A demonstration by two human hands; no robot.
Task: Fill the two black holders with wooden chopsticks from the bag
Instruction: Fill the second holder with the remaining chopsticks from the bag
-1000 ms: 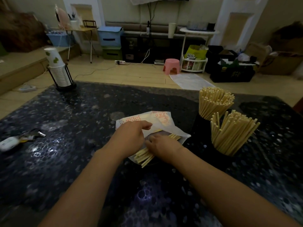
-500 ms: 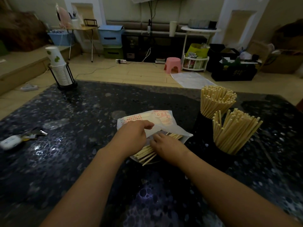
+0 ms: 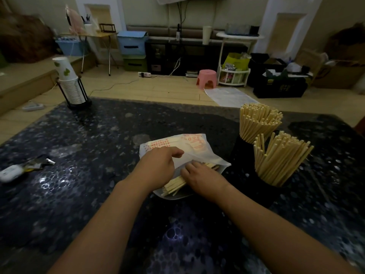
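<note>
A translucent white plastic bag (image 3: 194,147) with red print lies on the dark speckled table (image 3: 88,145), with a bundle of wooden chopsticks (image 3: 174,186) sticking out of its near end. My left hand (image 3: 158,167) holds the bag's upper flap, thumb and fingers pinching the plastic. My right hand (image 3: 199,177) lies on the chopsticks at the bag's mouth, its fingertips tucked under the flap. To the right stand two black holders, the far one (image 3: 242,149) and the near one (image 3: 264,192), each packed with upright chopsticks fanning outwards.
A black wire rack with stacked paper cups (image 3: 69,84) stands at the table's far left corner. Keys and a small white case (image 3: 11,173) lie near the left edge. Beyond the table are a pink stool (image 3: 207,78), crates and shelving on the floor.
My right hand has slid a little further up into the bag's mouth over the chopsticks. My left hand stays on the flap. The holders have not moved.
</note>
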